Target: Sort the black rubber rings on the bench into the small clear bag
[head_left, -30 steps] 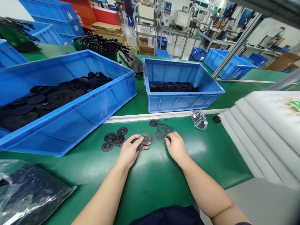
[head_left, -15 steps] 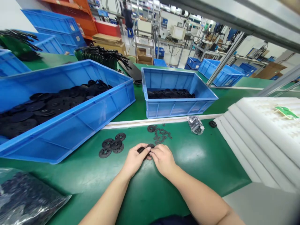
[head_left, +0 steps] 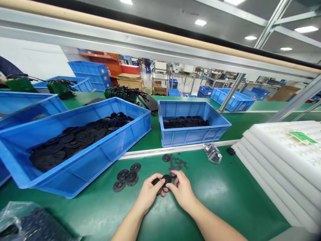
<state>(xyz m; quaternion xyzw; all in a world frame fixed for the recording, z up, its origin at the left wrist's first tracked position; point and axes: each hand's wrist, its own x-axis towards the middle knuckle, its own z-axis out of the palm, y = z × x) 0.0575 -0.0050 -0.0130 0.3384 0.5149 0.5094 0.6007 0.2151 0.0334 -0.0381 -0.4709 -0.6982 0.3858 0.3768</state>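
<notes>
Above the green tabletop, my left hand (head_left: 148, 193) grips round black plastic discs, with a disc (head_left: 167, 178) lying face-up beneath its thumb. My right hand (head_left: 184, 191) meets that disc's right side, its thumb at the edge and its fingers curled. A small dark piece shows by the right index fingertip; what it is cannot be made out. Left of my hands lies a loose group of several flat black discs (head_left: 130, 176). Just beyond my hands are scattered small dark rings (head_left: 178, 163) and one more disc (head_left: 166, 157).
Two blue bins (head_left: 110, 150) (head_left: 195, 134) of black discs stand behind a white strip. A small clear bag (head_left: 212, 153) and a black round part (head_left: 230, 151) lie right, beside stacked white foam sheets (head_left: 273, 160). A large plastic bag (head_left: 37, 222) sits front left.
The view has tilted up, so the overhead rail shows. My right fingers have spread from their tight pinch, leaving more of the disc's face visible. My left hand keeps its hold.
</notes>
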